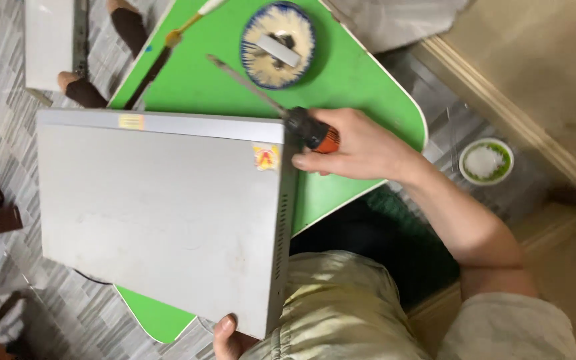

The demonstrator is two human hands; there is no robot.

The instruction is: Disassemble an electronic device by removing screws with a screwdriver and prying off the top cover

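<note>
Right now your right hand [361, 148] is closing around the screwdriver [281, 110] beside the silver case [161, 213] — bare green table [355, 73] is lying open beyond its knuckles. Your left hand [229, 340] is gripping the case's near corner — overhanging the table edge.
</note>
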